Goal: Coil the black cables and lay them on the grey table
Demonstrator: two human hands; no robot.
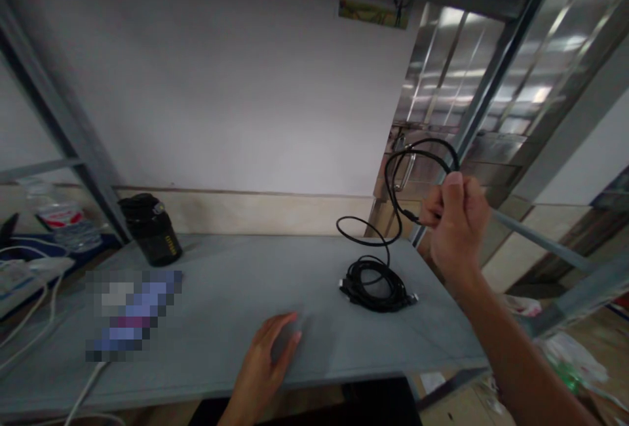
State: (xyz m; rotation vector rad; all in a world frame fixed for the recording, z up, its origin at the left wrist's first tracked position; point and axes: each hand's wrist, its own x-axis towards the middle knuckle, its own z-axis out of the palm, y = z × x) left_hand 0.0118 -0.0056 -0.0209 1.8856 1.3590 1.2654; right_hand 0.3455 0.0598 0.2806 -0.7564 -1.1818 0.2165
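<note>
The right hand (pixel 455 226) is raised above the right end of the desk (pixel 236 295), its fingers and thumb pinched shut on a black cable (pixel 378 282). From that grip one stretch of the cable arches up and to the left in a wide loop against the shiny metal door (pixel 491 72), then drops in a smaller curl to the desk. The rest of the cable lies there in a loose coiled heap, just below and left of the raised hand, with its plugs sticking out at the sides of the heap.

The left hand (pixel 268 364) lies on the desk near the front edge, fingers bent and resting over a small grey thing (pixel 286 341) that blends with the surface; what it is I cannot tell, nor whether the hand grips it.

A black bottle (pixel 152 229) stands tilted at the back left by a slanted metal post (pixel 59 124). Left of it lie a plastic bottle (pixel 61 219) and white cords (pixel 29 321). A blurred patch (pixel 130 311) covers something on the desk's left part.
</note>
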